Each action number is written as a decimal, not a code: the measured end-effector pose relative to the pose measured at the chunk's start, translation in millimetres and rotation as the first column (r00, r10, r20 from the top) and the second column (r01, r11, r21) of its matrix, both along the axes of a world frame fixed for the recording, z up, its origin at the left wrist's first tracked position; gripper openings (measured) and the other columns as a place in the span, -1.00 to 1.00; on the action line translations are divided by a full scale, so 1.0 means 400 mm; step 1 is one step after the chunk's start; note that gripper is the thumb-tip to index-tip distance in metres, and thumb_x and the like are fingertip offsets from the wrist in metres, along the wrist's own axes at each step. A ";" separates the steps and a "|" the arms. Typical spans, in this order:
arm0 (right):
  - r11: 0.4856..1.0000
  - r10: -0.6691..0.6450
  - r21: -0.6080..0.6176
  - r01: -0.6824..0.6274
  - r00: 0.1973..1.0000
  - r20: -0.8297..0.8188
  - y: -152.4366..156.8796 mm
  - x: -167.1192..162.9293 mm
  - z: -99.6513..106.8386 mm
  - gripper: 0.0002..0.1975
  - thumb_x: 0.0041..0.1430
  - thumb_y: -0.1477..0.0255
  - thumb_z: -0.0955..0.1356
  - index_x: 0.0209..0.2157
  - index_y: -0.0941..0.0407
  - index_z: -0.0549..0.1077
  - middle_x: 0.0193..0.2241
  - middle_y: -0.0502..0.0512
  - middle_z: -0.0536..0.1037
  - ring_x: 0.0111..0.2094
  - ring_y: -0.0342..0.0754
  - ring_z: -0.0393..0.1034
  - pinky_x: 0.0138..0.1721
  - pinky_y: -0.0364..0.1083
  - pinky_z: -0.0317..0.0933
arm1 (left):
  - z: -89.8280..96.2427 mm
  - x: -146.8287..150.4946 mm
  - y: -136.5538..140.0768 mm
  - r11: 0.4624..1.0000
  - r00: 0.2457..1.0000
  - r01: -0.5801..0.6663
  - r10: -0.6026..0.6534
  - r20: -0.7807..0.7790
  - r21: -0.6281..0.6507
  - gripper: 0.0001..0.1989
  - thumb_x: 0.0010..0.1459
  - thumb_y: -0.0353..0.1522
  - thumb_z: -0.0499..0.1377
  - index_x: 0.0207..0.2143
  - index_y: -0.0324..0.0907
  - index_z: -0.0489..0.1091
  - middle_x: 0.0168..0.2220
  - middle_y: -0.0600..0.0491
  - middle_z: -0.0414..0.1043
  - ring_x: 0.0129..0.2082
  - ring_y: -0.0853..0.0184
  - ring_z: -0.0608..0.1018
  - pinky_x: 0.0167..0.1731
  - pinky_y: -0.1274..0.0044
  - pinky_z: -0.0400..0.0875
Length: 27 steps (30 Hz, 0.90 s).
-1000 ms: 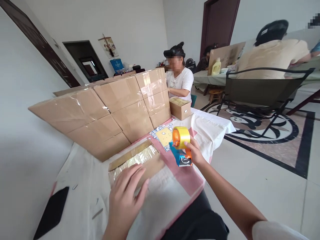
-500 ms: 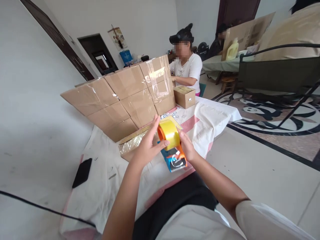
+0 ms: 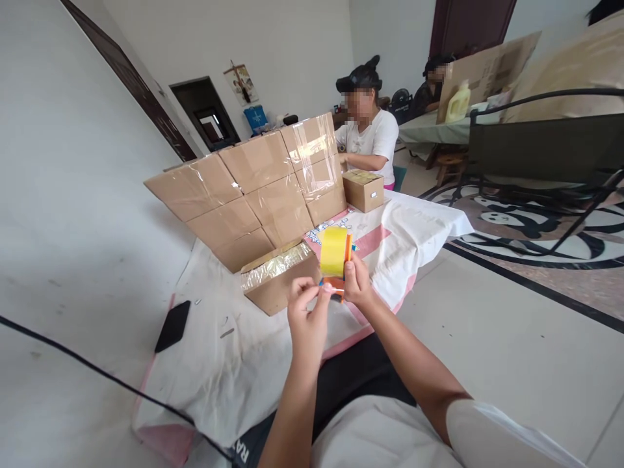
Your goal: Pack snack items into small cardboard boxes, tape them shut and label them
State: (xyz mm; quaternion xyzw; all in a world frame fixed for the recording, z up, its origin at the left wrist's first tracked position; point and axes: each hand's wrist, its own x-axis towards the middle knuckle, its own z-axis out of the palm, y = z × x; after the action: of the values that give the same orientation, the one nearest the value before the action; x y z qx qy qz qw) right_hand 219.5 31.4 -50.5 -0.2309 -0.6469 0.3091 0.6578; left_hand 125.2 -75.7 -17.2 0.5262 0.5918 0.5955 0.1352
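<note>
A tape dispenser (image 3: 348, 247) with orange and blue sides carries a wide yellow roll of packing tape (image 3: 334, 251). My right hand (image 3: 358, 281) is wrapped round its right side and holds it up above the table. At the dispenser's lower end, my left hand (image 3: 308, 312) is closed in a pinch of thumb and finger. A thin, pale strip of tape appears to run from those fingertips toward the cutter end. Just beyond my left hand lies a cardboard box (image 3: 275, 286) with shiny tape along its top.
Stacked, taped cardboard boxes (image 3: 253, 188) form a wall across the table. A smaller box (image 3: 363, 192) stands near a person in a white shirt (image 3: 377, 140) opposite. A black phone-like slab (image 3: 173, 326) lies at the left edge of the tablecloth (image 3: 214, 383). A black cable (image 3: 112, 382) crosses the lower left.
The dispenser has been turned so the roll's yellow face points toward me. My left hand has left the roll and moved down to pinch at the lower end. The view has shifted slightly.
</note>
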 end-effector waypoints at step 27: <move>0.991 0.006 -0.128 -0.033 0.979 -0.205 0.072 -0.035 0.114 -0.53 0.37 -0.01 0.17 -0.43 0.06 0.30 -0.47 0.00 0.35 -0.43 -0.06 0.26 -0.35 -0.07 0.25 | -0.049 -0.034 -0.072 0.986 0.984 0.098 -0.076 0.163 -0.131 -0.73 0.23 -0.21 0.20 -0.44 -0.14 0.56 -0.32 0.07 0.38 -0.27 0.35 0.44 -0.21 0.55 0.30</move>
State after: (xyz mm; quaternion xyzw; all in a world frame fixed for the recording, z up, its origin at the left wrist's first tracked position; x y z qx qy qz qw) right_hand 205.6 60.0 -5.1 -0.2342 -0.5565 0.3795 0.7010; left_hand 111.7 -104.4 -36.6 0.4925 0.5956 0.5860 0.2437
